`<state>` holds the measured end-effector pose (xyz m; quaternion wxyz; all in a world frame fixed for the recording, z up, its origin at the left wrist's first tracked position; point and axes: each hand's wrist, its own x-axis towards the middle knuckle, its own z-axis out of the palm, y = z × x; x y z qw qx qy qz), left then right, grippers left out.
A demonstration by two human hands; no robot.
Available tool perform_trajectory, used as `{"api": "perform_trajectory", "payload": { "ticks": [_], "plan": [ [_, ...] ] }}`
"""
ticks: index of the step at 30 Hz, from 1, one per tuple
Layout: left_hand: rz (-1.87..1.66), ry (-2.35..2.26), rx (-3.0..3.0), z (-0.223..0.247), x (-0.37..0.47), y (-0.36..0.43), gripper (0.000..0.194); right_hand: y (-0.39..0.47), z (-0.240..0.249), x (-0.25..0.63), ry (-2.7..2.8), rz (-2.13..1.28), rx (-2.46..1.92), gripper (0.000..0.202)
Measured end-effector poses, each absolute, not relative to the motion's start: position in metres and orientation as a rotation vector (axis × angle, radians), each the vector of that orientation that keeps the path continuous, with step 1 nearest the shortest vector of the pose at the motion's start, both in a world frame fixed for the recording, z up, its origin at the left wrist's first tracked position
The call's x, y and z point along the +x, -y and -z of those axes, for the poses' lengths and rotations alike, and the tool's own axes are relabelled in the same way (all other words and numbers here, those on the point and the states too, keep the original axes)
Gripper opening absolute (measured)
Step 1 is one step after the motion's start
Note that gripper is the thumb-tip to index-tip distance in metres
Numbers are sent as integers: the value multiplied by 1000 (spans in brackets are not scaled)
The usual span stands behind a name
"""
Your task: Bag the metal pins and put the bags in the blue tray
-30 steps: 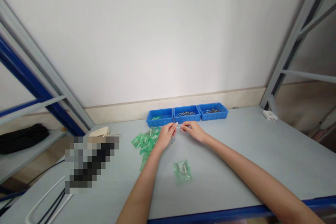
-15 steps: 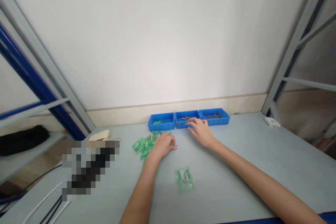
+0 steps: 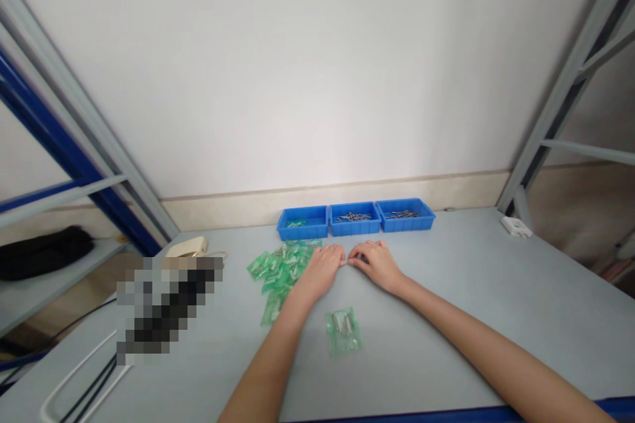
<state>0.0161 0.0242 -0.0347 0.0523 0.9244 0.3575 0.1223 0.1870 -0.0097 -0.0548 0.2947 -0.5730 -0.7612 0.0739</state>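
My left hand (image 3: 324, 269) is closed just right of a pile of green plastic packets (image 3: 282, 268), its fingers curled. Facing it, my right hand (image 3: 378, 266) is closed in a pinch, thumb against forefinger. The fingertips of both hands nearly meet above the table, and whatever lies between them is too small to make out. Nearer to me, between my forearms, a single green packet (image 3: 344, 330) with slim metal pieces inside lies flat. Behind the hands stand the middle blue tray (image 3: 355, 229) and the right blue tray (image 3: 407, 222), both with loose thin metal pieces.
The left blue tray (image 3: 303, 232) holds a few small green items. A cream-coloured box (image 3: 187, 248) and cables (image 3: 79, 370) lie on the left of the grey table (image 3: 421, 363). A white object (image 3: 516, 227) sits at the far right. Metal frame posts rise on both sides.
My right hand has drawn back from the middle blue tray towards me and closed to a pinch. My left hand has shifted right, so the fingertips now come together.
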Motion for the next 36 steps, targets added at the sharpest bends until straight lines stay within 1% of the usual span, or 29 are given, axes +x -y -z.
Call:
{"api": "perform_trajectory", "payload": {
  "ticks": [6,13,15,18,20,22,25,27,29,33,35,36],
  "plan": [
    [-636,-1016,2555,27,18,-30,18,2,57,195,1767,-480,-1421,24],
    [-798,-940,2299,30,24,-34,36,-1,62,195,1755,-603,-1264,30],
    [-823,-898,2225,32,24,-34,32,-3,64,196,1722,-612,-1226,28],
    [-853,-843,2167,34,25,-34,20,-6,65,199,1649,-569,-1217,22],
    [-845,-852,2176,34,24,-34,19,-6,64,200,1637,-534,-1217,20],
    [-827,-878,2201,34,25,-33,22,-4,60,200,1664,-535,-1214,22],
    [-805,-914,2209,36,26,-32,36,0,55,197,1716,-576,-1206,29],
    [-818,-912,2188,37,27,-32,39,1,55,196,1719,-597,-1201,31],
    [-841,-893,2163,38,27,-33,35,0,56,195,1693,-586,-1205,28],
    [-834,-873,2142,40,26,-33,19,-4,60,200,1653,-554,-1223,22],
    [-825,-873,2149,39,26,-33,21,-4,60,202,1687,-597,-1228,24],
    [-819,-880,2160,39,26,-33,25,-5,59,203,1721,-631,-1220,26]
  ]
}}
